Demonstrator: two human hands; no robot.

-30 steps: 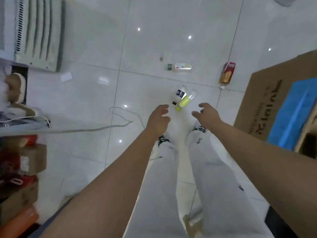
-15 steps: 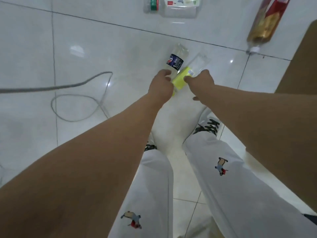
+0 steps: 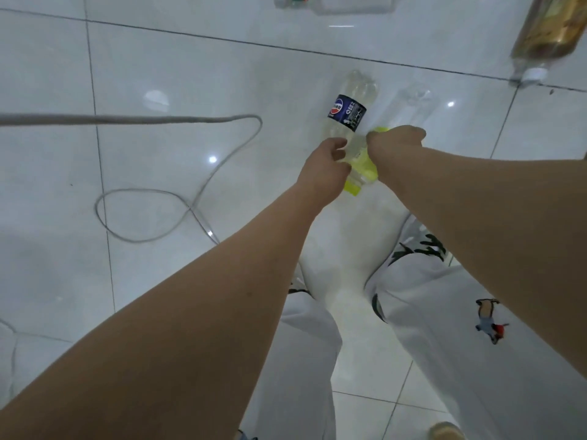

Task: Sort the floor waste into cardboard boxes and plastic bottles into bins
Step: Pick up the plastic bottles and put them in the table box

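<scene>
Near the bottom of the view, two legs in white trousers point(image 3: 444, 344) stand on the tile floor point(image 3: 158, 74), and both bare arms stretch down and away from them.

A second ago the person stood tall, with both hands spread in the air above the bottles. Now the person has bent low and the hands have closed.

The left hand point(image 3: 322, 168) has its thumb and fingers curled round the near end of the blue bottle point(image 3: 347, 111). The right hand point(image 3: 392, 144) is just beside it on the right, and its fingers are curled over the middle of the yellow bottle point(image 3: 411, 104).

The two bottles lie side by side, touching, with their near ends toward the feet. I cannot tell if they have left the floor yet.

This looks like the pick-up step: both bottles are held, so I think they are ready to be lifted and carried. No bin shows here, so the person will have to turn and find one.

To the left, a grey cord point(image 3: 158, 119) loops over the tiles, well apart from the hands. It could catch a foot.

Far off, a brown bottle point(image 3: 549, 27) lies on the right and a clear bottle point(image 3: 333, 3) lies at the far edge. Those two have not been picked up yet.
</scene>
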